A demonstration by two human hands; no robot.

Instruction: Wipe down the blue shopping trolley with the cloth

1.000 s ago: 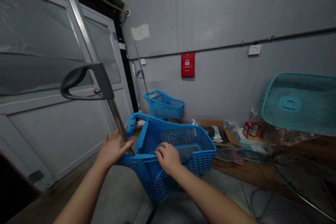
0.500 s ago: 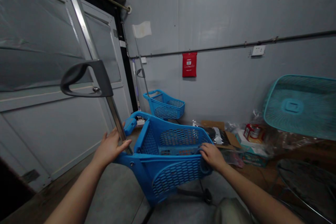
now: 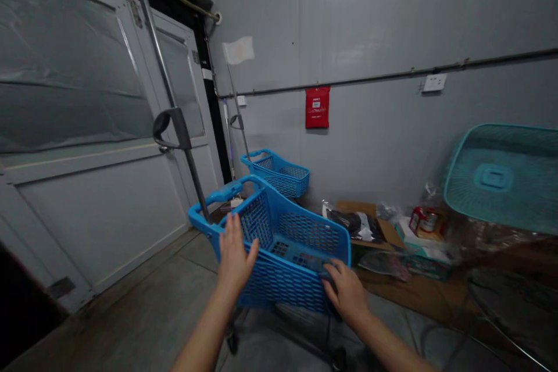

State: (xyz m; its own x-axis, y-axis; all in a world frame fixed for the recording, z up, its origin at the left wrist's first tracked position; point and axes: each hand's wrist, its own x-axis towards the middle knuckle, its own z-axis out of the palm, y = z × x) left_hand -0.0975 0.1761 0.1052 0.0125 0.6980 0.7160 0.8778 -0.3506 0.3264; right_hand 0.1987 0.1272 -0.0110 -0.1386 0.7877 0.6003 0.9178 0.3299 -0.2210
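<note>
A blue child-size shopping cart (image 3: 288,276) with a mesh basket stands on the floor in front of me. My left hand (image 3: 235,258) is at its near side rim, fingers stretched out, holding nothing. At the near right corner, my right hand (image 3: 347,293) bends its fingers over the rim. Under them is a dark piece of what looks like cloth (image 3: 328,272), mostly hidden by the hand. A metal pole (image 3: 196,180) rises from the handle end of the cart, with a dark grey loop grip (image 3: 174,129) on it.
Behind stands a second blue cart (image 3: 283,180) with a white flag (image 3: 239,50). To the right are an open cardboard box (image 3: 390,235), red cans (image 3: 425,221) and a teal basket (image 3: 501,180). White doors (image 3: 104,203) line the left; a red pouch (image 3: 317,107) hangs on the wall.
The cart has turned, and its handle end has swung away from me. My left hand has left the pole's foot and moved right along the rim. My right hand is slightly lower, still at the corner.
</note>
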